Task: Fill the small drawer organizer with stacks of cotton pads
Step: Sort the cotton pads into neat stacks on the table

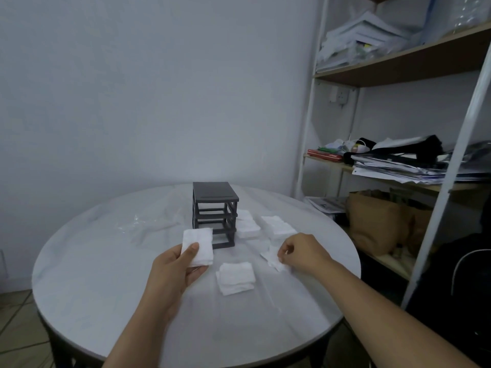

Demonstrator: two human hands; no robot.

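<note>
1. Organizer of dark grey plastic, an open-framed little tower (214, 215), stood upright on the round white table (106, 261), toward its far side.
2. Left hand (172, 272) held a stack of white square cotton pads (198, 247) before the organizer's lower bays, thumb on top and fingers curled beneath.
3. Right hand (303, 252) pinched a loose white pad (273, 257) lying on the tabletop, fingertips drawn together on it.
4. A third pad stack (236, 278) lay between the hands. A nearer side stack (247, 227) sat just right of the organizer, and an outer side stack (277, 227) lay beyond that.
5. A crumpled clear wrapper (132, 224) lay left of the organizer. Wide tabletop stretched from the hands to the near rim.
6. A pale wall stood behind. A white-framed wooden shelf unit (398, 70) stacked with papers stood close to the table's right edge. Tiled floor (16, 314) showed at lower left.
</note>
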